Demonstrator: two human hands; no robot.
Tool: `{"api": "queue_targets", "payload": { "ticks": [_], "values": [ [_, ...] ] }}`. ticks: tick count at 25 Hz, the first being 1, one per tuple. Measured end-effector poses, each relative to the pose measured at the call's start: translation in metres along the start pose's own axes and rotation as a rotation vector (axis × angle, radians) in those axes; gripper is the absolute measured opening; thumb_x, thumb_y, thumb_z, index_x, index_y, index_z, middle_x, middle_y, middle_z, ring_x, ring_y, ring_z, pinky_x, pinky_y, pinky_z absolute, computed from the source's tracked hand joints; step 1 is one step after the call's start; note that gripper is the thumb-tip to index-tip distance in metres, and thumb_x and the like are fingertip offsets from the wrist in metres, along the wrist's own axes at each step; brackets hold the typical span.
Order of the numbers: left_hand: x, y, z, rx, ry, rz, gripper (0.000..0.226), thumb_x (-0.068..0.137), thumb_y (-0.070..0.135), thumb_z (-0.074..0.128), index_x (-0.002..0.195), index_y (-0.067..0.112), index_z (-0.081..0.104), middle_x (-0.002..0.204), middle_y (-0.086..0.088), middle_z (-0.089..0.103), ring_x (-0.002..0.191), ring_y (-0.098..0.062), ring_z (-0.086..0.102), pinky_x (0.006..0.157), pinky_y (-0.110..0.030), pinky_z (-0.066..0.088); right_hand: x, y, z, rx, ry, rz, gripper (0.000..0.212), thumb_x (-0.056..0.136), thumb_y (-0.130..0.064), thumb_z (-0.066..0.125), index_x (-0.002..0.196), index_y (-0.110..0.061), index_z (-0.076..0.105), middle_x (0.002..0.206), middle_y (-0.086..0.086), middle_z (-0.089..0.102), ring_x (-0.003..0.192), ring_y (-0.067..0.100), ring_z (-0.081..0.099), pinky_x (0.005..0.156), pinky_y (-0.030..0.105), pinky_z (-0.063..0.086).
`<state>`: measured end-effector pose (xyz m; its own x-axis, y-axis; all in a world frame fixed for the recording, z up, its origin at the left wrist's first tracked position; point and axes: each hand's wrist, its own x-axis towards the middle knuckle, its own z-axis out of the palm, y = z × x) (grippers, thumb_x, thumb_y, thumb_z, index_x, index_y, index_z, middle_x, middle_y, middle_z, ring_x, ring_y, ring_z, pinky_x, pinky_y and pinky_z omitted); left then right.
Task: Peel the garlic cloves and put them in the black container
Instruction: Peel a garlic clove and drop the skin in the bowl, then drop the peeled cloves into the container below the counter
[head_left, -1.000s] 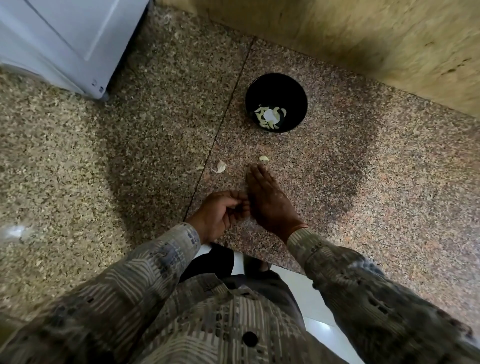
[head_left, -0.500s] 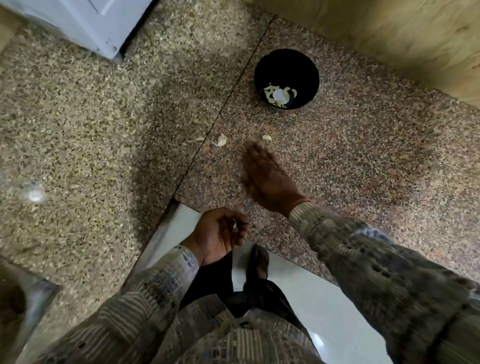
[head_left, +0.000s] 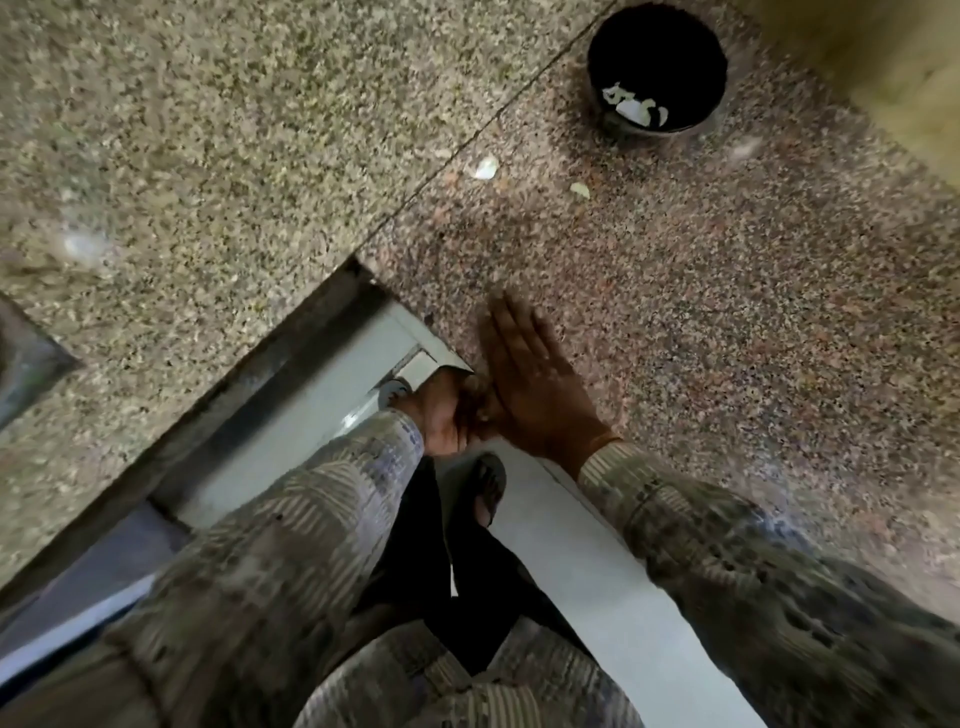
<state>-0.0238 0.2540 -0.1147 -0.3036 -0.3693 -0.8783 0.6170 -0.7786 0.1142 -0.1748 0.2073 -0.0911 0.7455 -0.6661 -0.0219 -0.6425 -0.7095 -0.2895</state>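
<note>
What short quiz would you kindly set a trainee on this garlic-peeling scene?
1. True or false: the black container holds pale pieces.
2. The right hand is: A) flat, fingers straight, over the granite counter; B) gripping the container; C) clenched in a fist.
3. Which reaches nearer the container: the right hand or the left hand?
Key: 1 true; 2 A; 3 the right hand.
</note>
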Motion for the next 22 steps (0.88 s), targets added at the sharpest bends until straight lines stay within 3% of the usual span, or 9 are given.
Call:
{"api": "queue_targets", "payload": {
  "ticks": [3, 6, 8, 9, 13, 17, 19, 22],
  "values": [
    [0.002, 0.002, -0.003, 0.038, 0.01, -0.016, 0.03, 0.101, 0.012, 0.035, 0.075, 0.011, 0.051, 0.056, -0.003, 0.045, 0.042, -0.015, 0.049, 0.045, -0.02, 0.043, -0.028, -0.012, -0.001, 0.021, 0.017, -0.07, 0.069, 0.111, -0.046, 0.028, 0.159, 0.003, 0.026, 0.169, 0.022, 0.016, 0.159, 0.034, 0.009, 0.127, 0.054, 0.018],
    [0.008, 0.0, -0.011, 0.089, -0.078, 0.045, 0.018, 0.092, 0.018, 0.05, 0.1, 0.006, 0.06, 0.078, -0.006, 0.054, 0.068, -0.017, 0.052, 0.061, -0.028, 0.047, -0.041, -0.011, -0.007, 0.014, -0.009, -0.174, 0.069, 0.111, -0.044, 0.034, 0.159, 0.004, 0.023, 0.17, 0.022, 0.012, 0.16, 0.034, 0.006, 0.127, 0.054, 0.018],
    [0.011, -0.002, -0.014, 0.073, -0.082, 0.061, 0.037, 0.087, 0.022, 0.058, 0.12, 0.007, 0.063, 0.098, -0.007, 0.058, 0.085, -0.018, 0.053, 0.076, -0.03, 0.05, -0.048, -0.01, -0.008, 0.009, -0.049, -0.227, 0.07, 0.111, -0.044, 0.036, 0.16, 0.003, 0.021, 0.171, 0.02, 0.011, 0.16, 0.032, 0.004, 0.127, 0.053, 0.018],
    [0.01, -0.003, -0.012, 0.034, -0.077, 0.066, 0.035, 0.091, 0.023, 0.056, 0.121, 0.008, 0.065, 0.101, -0.006, 0.058, 0.087, -0.018, 0.054, 0.078, -0.03, 0.052, -0.05, -0.009, -0.009, 0.01, -0.071, -0.241, 0.07, 0.111, -0.045, 0.036, 0.161, 0.002, 0.02, 0.171, 0.019, 0.01, 0.16, 0.032, 0.003, 0.126, 0.053, 0.019],
    [0.01, -0.011, -0.008, -0.032, -0.083, 0.076, 0.043, 0.105, 0.029, 0.039, 0.094, 0.011, 0.077, 0.089, 0.0, 0.067, 0.079, -0.012, 0.063, 0.067, -0.023, 0.057, -0.057, -0.012, -0.01, 0.005, -0.116, -0.274, 0.071, 0.111, -0.045, 0.037, 0.161, 0.002, 0.02, 0.171, 0.019, 0.009, 0.16, 0.032, 0.002, 0.126, 0.053, 0.018],
    [0.005, -0.021, -0.006, -0.045, -0.128, 0.095, 0.049, 0.101, 0.021, 0.037, 0.074, 0.01, 0.077, 0.076, 0.001, 0.067, 0.067, -0.01, 0.065, 0.061, -0.018, 0.052, -0.068, -0.011, -0.01, 0.137, -0.097, -0.401, 0.062, 0.11, -0.035, 0.045, 0.158, 0.003, 0.031, 0.169, 0.019, 0.022, 0.159, 0.03, 0.014, 0.126, 0.052, 0.022],
    [-0.004, -0.024, -0.005, -0.045, -0.135, 0.119, 0.048, 0.098, 0.014, 0.036, 0.071, 0.003, 0.074, 0.074, -0.005, 0.069, 0.064, -0.016, 0.068, 0.058, -0.022, 0.056, -0.07, -0.023, -0.013, 0.491, -0.086, -0.28, 0.052, 0.109, -0.025, 0.046, 0.153, 0.0, 0.043, 0.162, 0.016, 0.039, 0.153, 0.026, 0.033, 0.123, 0.046, 0.031],
    [-0.023, -0.027, -0.015, -0.089, -0.153, 0.208, 0.039, 0.092, 0.011, 0.041, 0.076, -0.001, 0.074, 0.083, -0.013, 0.07, 0.064, -0.02, 0.068, 0.061, -0.029, 0.06, -0.054, -0.062, -0.03, 1.308, 0.084, 0.415, 0.042, 0.108, -0.025, 0.04, 0.121, -0.005, 0.074, 0.126, 0.014, 0.072, 0.12, 0.023, 0.067, 0.104, 0.04, 0.051]
  ]
}}
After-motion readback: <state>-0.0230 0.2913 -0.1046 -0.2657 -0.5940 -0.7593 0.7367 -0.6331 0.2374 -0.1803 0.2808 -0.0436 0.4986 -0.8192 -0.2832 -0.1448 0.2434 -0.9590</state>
